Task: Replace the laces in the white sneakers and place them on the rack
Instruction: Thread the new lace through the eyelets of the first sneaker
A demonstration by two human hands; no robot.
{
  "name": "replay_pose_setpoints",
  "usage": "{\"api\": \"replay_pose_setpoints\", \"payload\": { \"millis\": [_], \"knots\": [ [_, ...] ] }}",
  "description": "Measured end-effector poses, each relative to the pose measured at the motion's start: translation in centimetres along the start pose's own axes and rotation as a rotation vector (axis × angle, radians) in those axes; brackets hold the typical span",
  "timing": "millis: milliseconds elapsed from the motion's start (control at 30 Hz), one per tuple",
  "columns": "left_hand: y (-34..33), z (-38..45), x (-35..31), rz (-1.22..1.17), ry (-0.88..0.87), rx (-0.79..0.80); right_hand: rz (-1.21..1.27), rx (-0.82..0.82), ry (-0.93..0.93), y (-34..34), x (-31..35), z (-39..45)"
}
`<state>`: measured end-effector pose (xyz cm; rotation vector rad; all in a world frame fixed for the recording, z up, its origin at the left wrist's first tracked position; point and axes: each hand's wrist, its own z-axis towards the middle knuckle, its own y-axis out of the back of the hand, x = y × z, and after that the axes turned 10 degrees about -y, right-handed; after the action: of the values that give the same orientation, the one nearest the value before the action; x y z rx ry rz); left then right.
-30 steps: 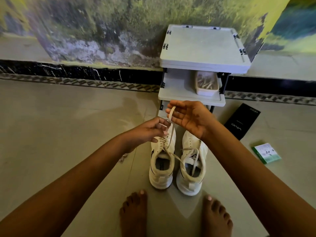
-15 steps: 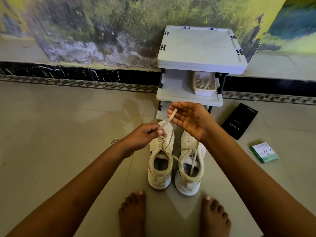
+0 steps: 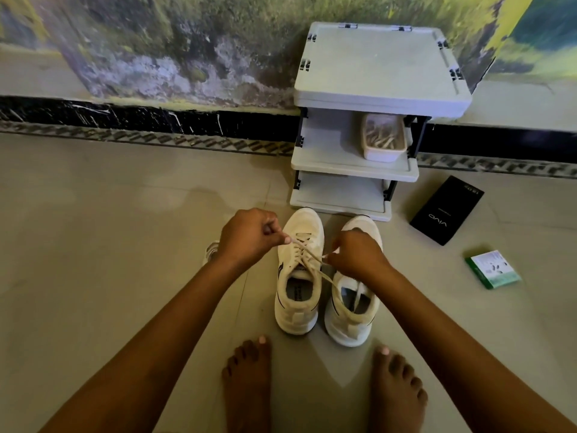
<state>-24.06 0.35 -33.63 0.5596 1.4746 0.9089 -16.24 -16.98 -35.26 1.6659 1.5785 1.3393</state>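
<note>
Pinching a lace (image 3: pixel 307 256) end each, the left hand (image 3: pixel 248 237) and right hand (image 3: pixel 354 254) flank the left sneaker (image 3: pixel 299 273) at frame centre; its long axis points up-frame toward the rack (image 3: pixel 356 173), the right sneaker (image 3: pixel 354 292) touching alongside.

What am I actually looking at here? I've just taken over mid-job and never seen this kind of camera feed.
There is no machine: a person wears one wide-angle head camera looking down at their own bare arms and feet. Two white sneakers stand side by side on the tiled floor, the left sneaker and the right sneaker. The left hand and right hand each pinch a part of the lace over the left sneaker. Behind stands a grey rack with a small tray on its middle shelf. To the right lie a black box and a green packet.
</note>
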Motion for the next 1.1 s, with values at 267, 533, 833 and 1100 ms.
{"api": "replay_pose_setpoints", "payload": {
  "millis": [267, 533, 833, 1100],
  "knots": [
    [-1.8, -0.2, 0.0, 0.166, -0.132, 0.132, 0.379, 0.007, 0.254, -2.6, 1.3, -0.3],
    [-4.3, -0.8, 2.5, -0.082, -0.040, 0.095, 0.636, 0.036, 0.183, -5.6, 0.2, -0.1],
    [-7.1, -2.4, 4.2, -0.128, 0.087, 0.176, 0.144, -0.105, 0.202, -7.5, 0.4, -0.4],
    [-8.4, -2.5, 4.5, -0.123, 0.108, 0.063, 0.017, -0.149, 0.208, -8.0, 1.2, 0.0]
  ]
}}
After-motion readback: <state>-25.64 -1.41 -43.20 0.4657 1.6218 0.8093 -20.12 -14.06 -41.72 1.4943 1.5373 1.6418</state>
